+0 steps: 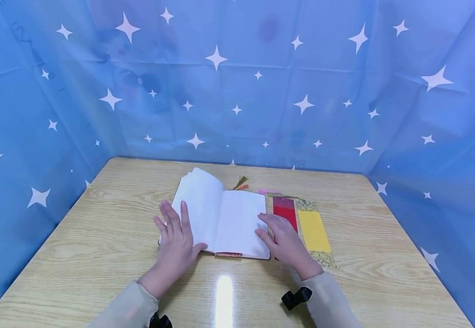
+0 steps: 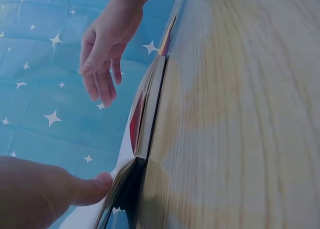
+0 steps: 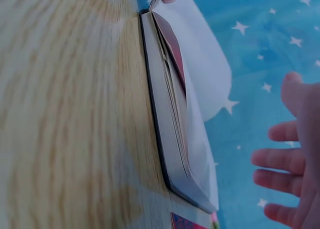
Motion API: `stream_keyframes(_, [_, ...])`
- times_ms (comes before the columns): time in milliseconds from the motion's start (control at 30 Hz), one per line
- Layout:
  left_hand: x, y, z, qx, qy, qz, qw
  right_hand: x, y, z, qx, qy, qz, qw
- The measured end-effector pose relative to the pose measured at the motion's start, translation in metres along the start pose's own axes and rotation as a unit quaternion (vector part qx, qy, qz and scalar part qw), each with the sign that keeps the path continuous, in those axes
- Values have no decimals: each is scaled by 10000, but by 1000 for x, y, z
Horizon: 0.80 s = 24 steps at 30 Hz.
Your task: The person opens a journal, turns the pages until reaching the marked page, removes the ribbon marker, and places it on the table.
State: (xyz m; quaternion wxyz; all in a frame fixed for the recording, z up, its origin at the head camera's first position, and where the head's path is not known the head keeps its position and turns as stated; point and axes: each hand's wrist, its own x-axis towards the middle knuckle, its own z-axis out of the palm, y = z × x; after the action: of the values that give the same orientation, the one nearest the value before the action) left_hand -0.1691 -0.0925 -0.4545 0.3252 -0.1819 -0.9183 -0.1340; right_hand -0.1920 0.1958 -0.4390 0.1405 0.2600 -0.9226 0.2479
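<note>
An open notebook (image 1: 241,218) with blank white pages lies on the table, its left pages bowed upward. My left hand (image 1: 176,241) is spread over the left page, and its thumb touches the page edges near the spine. Over the right page's outer edge hovers my right hand (image 1: 284,239), fingers extended and apart from the paper in the right wrist view. A red patterned bookmark (image 1: 228,254) pokes out below the right page; green and orange tassels (image 1: 241,183) show above the notebook. A red bookmark (image 1: 285,212) lies partly hidden under my right hand, beside a yellow bookmark (image 1: 314,231).
The wooden table (image 1: 98,228) extends around the notebook on all sides. A blue curtain (image 1: 237,91) with white stars hangs behind it and along both sides. Pink and green tassels (image 1: 276,193) lie above the loose bookmarks.
</note>
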Motion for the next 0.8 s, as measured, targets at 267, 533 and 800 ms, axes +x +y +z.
stream_keyframes(267, [1, -5, -1, -415, -1462, -461, 9873, -1, 1, -1, 38, -320, 168, 9993])
stream_keyframes(533, [0, -12, 4, -947, -2336, -750, 9648, -1, 5, -3, -21, -827, 198, 9964])
stream_keyframes(800, [-2, -14, 1, -1147, -3355, -1053, 9291, -5, 12, -3, 25, -1443, 602, 9877])
